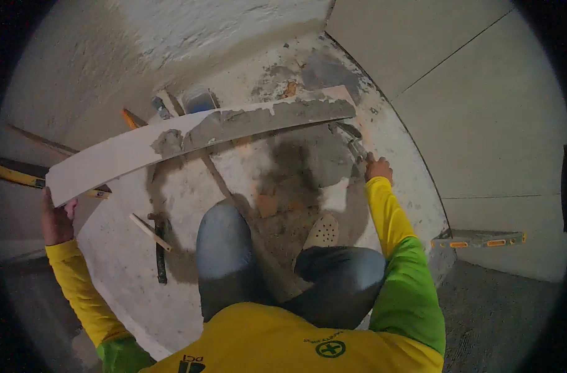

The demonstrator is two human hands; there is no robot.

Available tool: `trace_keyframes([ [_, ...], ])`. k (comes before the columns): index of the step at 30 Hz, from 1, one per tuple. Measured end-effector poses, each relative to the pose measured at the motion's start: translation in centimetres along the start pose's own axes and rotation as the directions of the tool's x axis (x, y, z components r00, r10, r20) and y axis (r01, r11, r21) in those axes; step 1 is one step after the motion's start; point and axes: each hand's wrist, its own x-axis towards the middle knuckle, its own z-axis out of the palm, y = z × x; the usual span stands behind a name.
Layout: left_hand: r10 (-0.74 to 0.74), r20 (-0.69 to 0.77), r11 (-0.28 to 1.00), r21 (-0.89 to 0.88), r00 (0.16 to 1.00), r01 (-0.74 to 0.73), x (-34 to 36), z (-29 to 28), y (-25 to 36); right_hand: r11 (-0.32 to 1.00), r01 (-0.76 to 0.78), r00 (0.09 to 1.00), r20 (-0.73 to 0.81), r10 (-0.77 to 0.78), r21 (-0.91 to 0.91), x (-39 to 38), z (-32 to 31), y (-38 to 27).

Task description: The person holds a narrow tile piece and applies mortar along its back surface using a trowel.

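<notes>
A long, pale tile strip [109, 155] stretches across the view in front of me, looking bowed in the fisheye picture. Grey mortar [252, 121] covers its right half in a rough, uneven layer. My left hand [56, 219] grips the strip's left end, thumb at its edge. At the strip's right end, my right hand [378, 169] is closed round the handle of a trowel [354, 142]. The trowel's blade lies close to the mortared end; whether it touches is unclear. The strip's underside is hidden.
A hammer [160, 255] and a short wooden stick [151, 233] lie on the dusty floor, left of my knees. A spirit level [482, 240] rests at the right by large tiles [494, 137]. Behind the strip stand a small container [198, 99] and an orange-handled tool [132, 118].
</notes>
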Motion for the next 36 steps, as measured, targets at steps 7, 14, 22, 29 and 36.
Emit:
trace_keyframes([
  [7,0.145,-0.083,0.989,0.023,0.986,-0.143,-1.2,4.4,0.9,0.986,0.134,0.991,-0.013,-0.136,-0.095,4.8,3.0,-0.2],
  [14,0.094,-0.086,0.995,0.027,0.992,-0.092,-1.2,-1.1,0.0,0.901,0.433,0.865,0.279,-0.418,0.01,2.2,-2.6,1.8],
  [22,0.019,-0.139,0.996,-0.083,0.99,-0.03,-2.8,4.6,-1.0,0.647,-0.267,0.818,0.523,-0.24,0.715,-2.6,-4.2,3.8],
  [29,-0.034,-0.237,0.993,-0.114,0.971,0.007,-4.4,5.3,-1.6,0.638,-0.116,0.852,0.407,-0.331,0.761,-8.8,-15.6,1.8],
  [36,-0.06,-0.112,0.991,-0.13,0.992,0.045,-5.9,4.9,-2.1,0.411,0.467,0.761,-0.119,-0.638,0.783,-14.9,-24.7,-5.5],
])
